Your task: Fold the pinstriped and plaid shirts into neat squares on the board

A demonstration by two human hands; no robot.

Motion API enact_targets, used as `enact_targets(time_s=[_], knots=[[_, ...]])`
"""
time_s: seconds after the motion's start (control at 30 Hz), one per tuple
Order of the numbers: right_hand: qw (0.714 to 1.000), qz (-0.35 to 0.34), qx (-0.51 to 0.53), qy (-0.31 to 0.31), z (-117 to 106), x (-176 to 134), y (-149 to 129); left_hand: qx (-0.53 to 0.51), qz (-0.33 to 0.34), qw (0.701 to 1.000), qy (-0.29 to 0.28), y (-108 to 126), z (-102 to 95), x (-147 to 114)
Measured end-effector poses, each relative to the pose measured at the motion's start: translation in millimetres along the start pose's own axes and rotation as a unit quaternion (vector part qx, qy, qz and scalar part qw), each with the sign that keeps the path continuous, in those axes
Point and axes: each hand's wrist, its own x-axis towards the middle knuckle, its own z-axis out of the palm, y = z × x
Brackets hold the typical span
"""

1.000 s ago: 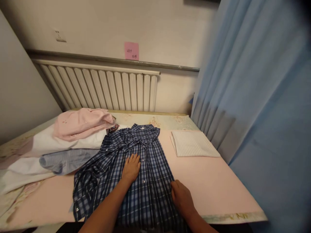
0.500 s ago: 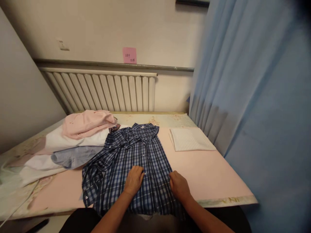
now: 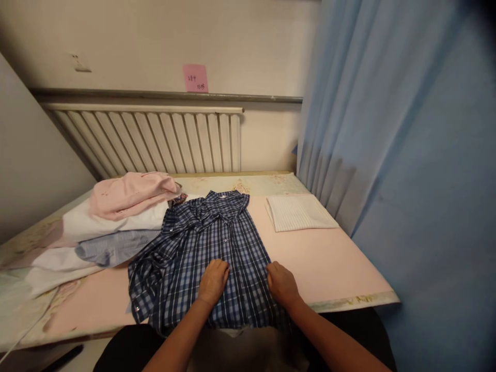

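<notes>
A navy, blue and white plaid shirt (image 3: 242, 243) lies front up on the table, its collar toward the wall and its hem over the near edge. The sleeve on the left is bunched and crumpled along that side. My left hand (image 3: 213, 281) is closed on the fabric beside the button placket. At the shirt's right edge, my right hand (image 3: 282, 284) has its fingers curled round the cloth. What lies under both sets of fingertips is partly hidden.
Left of the shirt is a heap of clothes, with a pink garment (image 3: 134, 194) on white ones and a grey-blue piece (image 3: 116, 248). A folded striped cloth (image 3: 302, 212) rests at the right on the pink table covering (image 3: 329, 263). A blue curtain (image 3: 372, 129) borders the right side.
The view has shifted slightly, so everything sits a little higher and further left. Both hands keep nearly the same place on the shirt, which lies as before.
</notes>
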Motion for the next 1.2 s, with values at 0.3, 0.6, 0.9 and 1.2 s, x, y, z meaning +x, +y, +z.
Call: enact_targets(time_s=[0.3, 0.6, 0.9, 1.2], knots=[[1.0, 0.007, -0.008, -0.023, -4.6, 1.1, -1.1, -0.014, -0.005, 1.0, 0.007, -4.0, 3.0, 3.4], [1.0, 0.008, -0.001, -0.021, -1.4, 1.4, 0.9, -0.035, -0.009, 0.999, 0.02, -7.0, 7.4, 4.5], [1.0, 0.008, -0.002, -0.012, -1.6, 1.6, 1.1, -0.058, 0.005, 0.998, 0.024, -5.7, 4.6, 0.5], [1.0, 0.01, -0.002, -0.021, -1.7, 1.8, 1.7, -0.054, -0.002, 0.998, 0.017, -4.8, 4.5, 4.8]])
